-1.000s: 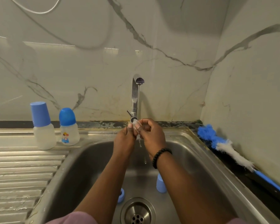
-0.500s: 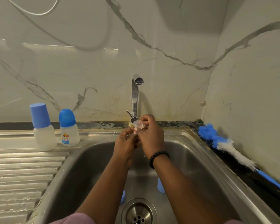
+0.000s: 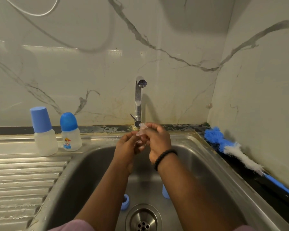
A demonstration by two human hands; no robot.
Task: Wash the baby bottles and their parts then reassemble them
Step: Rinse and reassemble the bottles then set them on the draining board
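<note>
Pinching a clear teat (image 3: pixel 142 130) between them, both hands met under the tap (image 3: pixel 138 100), whose thin stream fell straight onto the piece. The teat stood roughly upright, its rim toward twelve o'clock, at the fingertips of the right hand (image 3: pixel 157 140), which curled round it from three o'clock; the left hand (image 3: pixel 127 147) gripped its lower end from eight o'clock. Both forearms reached up over the sink (image 3: pixel 207 164). A blue ring (image 3: pixel 125 203) and blue cap (image 3: pixel 165 191) lay below, near the drain (image 3: pixel 143 219).

Two capped baby bottles (image 3: pixel 45 132) (image 3: pixel 71 132), two loose blue parts (image 3: pixel 125 201) (image 3: pixel 165 192), one clear teat (image 3: pixel 142 130), one bottle brush (image 3: pixel 237 151), one tap (image 3: pixel 138 100)
</note>
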